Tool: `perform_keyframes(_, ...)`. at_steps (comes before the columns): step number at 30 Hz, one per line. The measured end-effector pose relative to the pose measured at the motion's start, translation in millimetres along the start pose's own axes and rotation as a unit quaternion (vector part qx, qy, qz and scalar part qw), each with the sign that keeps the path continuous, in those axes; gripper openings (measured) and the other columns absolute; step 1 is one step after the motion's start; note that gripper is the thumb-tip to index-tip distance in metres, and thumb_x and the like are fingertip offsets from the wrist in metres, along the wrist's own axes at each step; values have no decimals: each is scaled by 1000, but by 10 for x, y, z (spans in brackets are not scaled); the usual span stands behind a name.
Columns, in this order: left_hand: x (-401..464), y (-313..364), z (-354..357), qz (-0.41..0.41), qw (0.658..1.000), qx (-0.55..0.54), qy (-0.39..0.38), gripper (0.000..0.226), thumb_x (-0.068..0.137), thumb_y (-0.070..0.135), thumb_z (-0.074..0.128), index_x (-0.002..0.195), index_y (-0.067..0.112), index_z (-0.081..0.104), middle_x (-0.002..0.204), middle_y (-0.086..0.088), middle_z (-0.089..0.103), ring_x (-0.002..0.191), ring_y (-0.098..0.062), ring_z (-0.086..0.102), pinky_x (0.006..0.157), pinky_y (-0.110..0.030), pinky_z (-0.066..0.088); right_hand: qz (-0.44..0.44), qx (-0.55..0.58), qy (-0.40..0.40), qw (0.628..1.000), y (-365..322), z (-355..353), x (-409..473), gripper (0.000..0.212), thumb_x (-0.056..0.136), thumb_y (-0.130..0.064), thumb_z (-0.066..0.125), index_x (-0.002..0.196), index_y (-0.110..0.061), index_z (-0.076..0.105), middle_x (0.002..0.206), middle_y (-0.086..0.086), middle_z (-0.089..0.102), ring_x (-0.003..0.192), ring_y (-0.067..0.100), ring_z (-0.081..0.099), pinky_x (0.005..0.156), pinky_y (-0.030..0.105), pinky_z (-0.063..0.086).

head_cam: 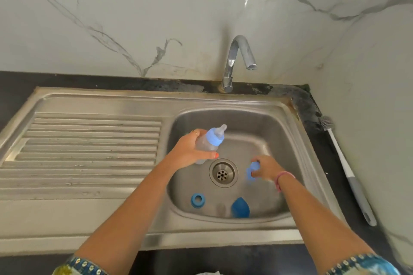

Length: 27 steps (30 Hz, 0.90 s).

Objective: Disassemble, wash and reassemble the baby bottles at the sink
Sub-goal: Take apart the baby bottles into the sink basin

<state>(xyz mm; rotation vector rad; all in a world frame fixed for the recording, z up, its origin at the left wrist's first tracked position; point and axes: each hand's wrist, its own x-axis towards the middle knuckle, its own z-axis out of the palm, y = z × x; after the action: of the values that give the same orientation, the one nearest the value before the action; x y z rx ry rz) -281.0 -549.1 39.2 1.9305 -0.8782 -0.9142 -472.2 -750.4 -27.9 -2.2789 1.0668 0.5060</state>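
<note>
My left hand (190, 152) grips a clear baby bottle (206, 143) over the left side of the sink basin (288, 140). The bottle tilts up to the right, with its blue collar (215, 136) and clear teat (221, 130) still on. My right hand (267, 167) is lower in the basin, right of the drain (223, 172), closed on a blurred blue cap (252, 171). A blue collar ring (197, 200) lies flat on the basin floor at the front left. A darker blue cap (240, 207) rests at the front of the basin.
A chrome tap (237, 60) stands behind the basin with no water running. The ribbed steel draining board (89, 145) stretches to the left. A white and grey bottle brush (348, 172) lies on the black counter along the right wall.
</note>
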Motion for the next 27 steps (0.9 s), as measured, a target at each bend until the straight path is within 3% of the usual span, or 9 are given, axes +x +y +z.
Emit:
perform_keyframes(6, 188, -14, 383, -42, 999, -14, 1, 65, 69, 31, 87, 124, 22, 53, 115, 9, 59, 106, -11, 58, 82, -19, 45, -9, -118, -153, 981, 308, 271, 94, 54, 87, -8, 64, 139, -13, 49, 145, 10, 43, 130, 26, 47, 108, 29, 36)
perform_keyframes(9, 224, 13, 523, -53, 998, -9, 10, 62, 70, 30, 86, 121, 25, 51, 112, 11, 57, 103, -8, 57, 73, -11, 42, -27, -169, -205, 964, 371, 286, 126, 69, 85, -10, 69, 147, -17, 39, 148, 10, 39, 131, 28, 45, 108, 32, 37)
perform_keyframes(12, 235, 18, 622, -62, 998, -12, 22, 65, 70, 27, 86, 125, 23, 52, 112, 13, 57, 102, -7, 55, 69, -9, 41, -32, -175, -239, 954, 360, 155, 169, 91, 80, -20, 76, 154, -20, 22, 152, 7, 36, 130, 29, 47, 90, 36, 51)
perform_keyframes(14, 236, 31, 674, -63, 997, -7, 34, 66, 71, 25, 86, 127, 22, 52, 111, 13, 55, 99, -3, 53, 68, -6, 41, -48, -139, -198, 969, 285, -38, 191, 85, 82, -25, 73, 152, -19, 26, 152, 6, 36, 129, 28, 48, 82, 34, 54)
perform_keyframes(16, 236, 46, 721, -62, 997, -7, 49, 65, 71, 24, 86, 127, 22, 52, 112, 13, 56, 98, -2, 52, 67, -3, 41, -100, -61, -130, 985, 172, -264, 214, 75, 84, -25, 73, 148, -18, 35, 148, 4, 43, 130, 21, 47, 101, 30, 44)
perform_keyframes(17, 236, 57, 743, -59, 996, -7, 59, 64, 71, 24, 86, 126, 22, 53, 113, 12, 57, 100, -3, 53, 68, -3, 41, -124, 9, -120, 985, 81, -396, 176, 71, 84, -24, 74, 146, -19, 39, 144, 1, 48, 127, 16, 49, 102, 26, 41)
perform_keyframes(21, 248, 66, 810, -34, 995, 18, 97, 64, 69, 23, 87, 124, 21, 55, 117, 6, 60, 107, -11, 57, 78, -14, 41, -164, 345, -161, 910, -258, -737, -77, 47, 84, -23, 75, 128, -25, 57, 115, -7, 66, 102, 11, 65, 81, 26, 53)
perform_keyframes(24, 237, 119, 797, -13, 992, 27, 120, 63, 69, 21, 86, 124, 20, 55, 115, 5, 59, 104, -12, 58, 79, -17, 43, -175, 381, -107, 901, -402, -781, -159, 32, 85, -26, 74, 114, -16, 65, 101, 2, 70, 85, 12, 69, 74, 23, 56)
perform_keyframes(27, 210, 163, 761, 7, 991, 42, 131, 60, 69, 18, 85, 123, 21, 57, 115, 3, 61, 103, -14, 59, 85, -25, 47, -174, 393, -80, 899, -441, -779, -141, 28, 84, -23, 75, 108, -10, 67, 100, 9, 69, 81, 14, 69, 73, 23, 57)
